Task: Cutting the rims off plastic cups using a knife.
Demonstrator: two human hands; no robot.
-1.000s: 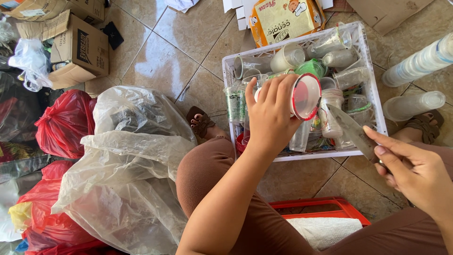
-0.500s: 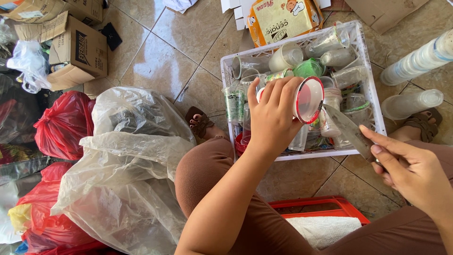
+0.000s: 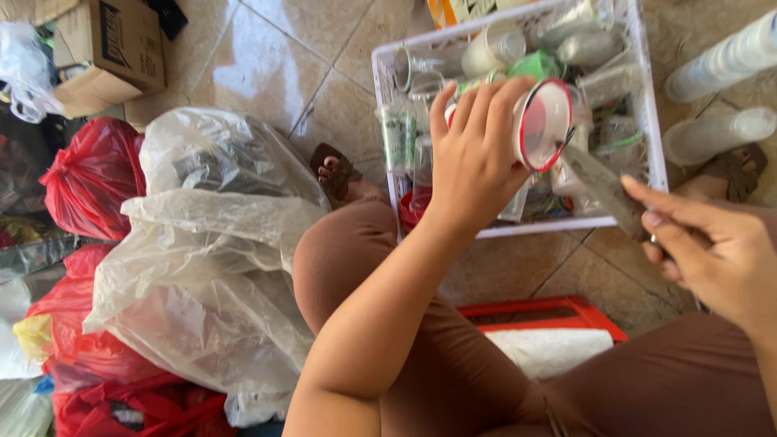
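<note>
My left hand grips a plastic cup with a red rim, its mouth turned toward the right. My right hand holds a knife whose grey blade points up-left, its tip touching the cup's rim. Both hands hover over the near edge of a white plastic crate filled with several used clear cups and bottles. My knees in brown trousers fill the lower part of the view.
A large clear plastic bag lies at my left, with red bags beyond it. A cardboard box stands at the far left. Stacks of clear cups lie right of the crate. A red tray sits between my knees.
The view has shifted a little; my left hand keeps the cup over the crate while my right hand has brought the knife's tip up against the cup's rim.
</note>
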